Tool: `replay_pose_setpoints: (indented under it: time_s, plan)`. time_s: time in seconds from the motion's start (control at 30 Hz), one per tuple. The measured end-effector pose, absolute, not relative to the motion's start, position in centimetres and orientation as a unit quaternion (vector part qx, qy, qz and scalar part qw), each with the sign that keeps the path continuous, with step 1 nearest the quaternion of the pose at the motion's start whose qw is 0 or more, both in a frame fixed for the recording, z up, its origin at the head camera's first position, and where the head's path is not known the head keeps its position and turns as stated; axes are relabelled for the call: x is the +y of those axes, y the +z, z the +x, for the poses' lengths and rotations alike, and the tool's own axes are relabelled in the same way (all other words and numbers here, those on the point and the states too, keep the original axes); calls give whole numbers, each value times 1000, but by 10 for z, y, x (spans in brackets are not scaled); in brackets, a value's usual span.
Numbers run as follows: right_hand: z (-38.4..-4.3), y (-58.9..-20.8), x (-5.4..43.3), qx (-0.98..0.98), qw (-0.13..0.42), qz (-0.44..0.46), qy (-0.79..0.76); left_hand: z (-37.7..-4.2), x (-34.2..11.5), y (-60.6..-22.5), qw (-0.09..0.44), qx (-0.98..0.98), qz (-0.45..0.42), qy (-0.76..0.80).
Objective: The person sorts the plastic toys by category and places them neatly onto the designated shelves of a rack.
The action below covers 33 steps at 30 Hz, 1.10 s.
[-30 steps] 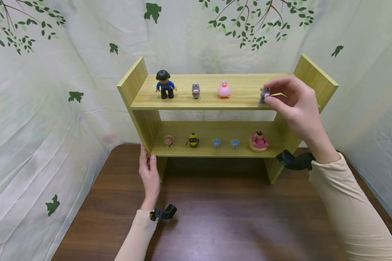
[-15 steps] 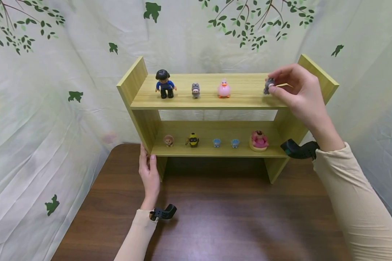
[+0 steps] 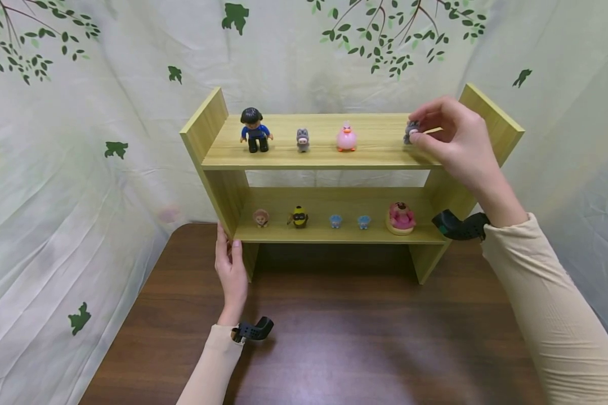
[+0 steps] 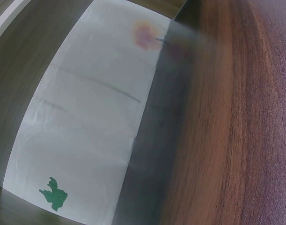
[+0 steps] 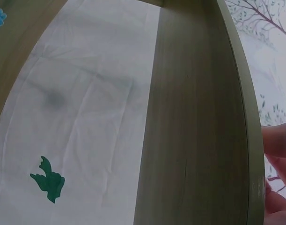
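In the head view my right hand [image 3: 458, 135] pinches a small grey figurine [image 3: 411, 133] between thumb and fingers, at the right part of the top shelf. Whether its base touches the board cannot be told. On the same board stand a blue-shirted toy figure [image 3: 255, 132], another grey figurine [image 3: 302, 140] and a pink duck-like figure [image 3: 347, 139]. My left hand [image 3: 231, 275] rests against the lower left side of the wooden shelf unit [image 3: 329, 167], fingers fairly straight along the panel and thumb at its front edge. Part of the right hand [image 5: 278, 164] shows in the right wrist view.
On the lower board are a small pinkish figure [image 3: 261, 218], a yellow-and-black figure [image 3: 299, 217], two blue figures [image 3: 336, 221] and a pink bear [image 3: 401, 218]. The unit stands on a brown table [image 3: 324, 337] before a leaf-printed cloth [image 3: 284, 56].
My right hand first lifts the grey figurine away from the top board's front edge, back and rightward, then shifts slightly left with it. The left hand stays put.
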State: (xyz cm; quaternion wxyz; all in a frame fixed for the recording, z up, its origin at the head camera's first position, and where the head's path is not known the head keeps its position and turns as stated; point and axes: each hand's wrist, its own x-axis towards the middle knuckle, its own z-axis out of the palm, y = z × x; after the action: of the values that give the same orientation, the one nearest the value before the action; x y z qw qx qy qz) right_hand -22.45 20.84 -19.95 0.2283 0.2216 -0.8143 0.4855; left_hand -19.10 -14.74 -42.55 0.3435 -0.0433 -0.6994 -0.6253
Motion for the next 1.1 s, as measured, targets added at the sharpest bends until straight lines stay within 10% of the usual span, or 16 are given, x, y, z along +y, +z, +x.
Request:
replay_pose_setpoints:
  time_s: [1.1]
  plan:
    - [-222, -202, 208, -832, 223, 213, 461, -191, -147, -425, 348, -699, -39, -623]
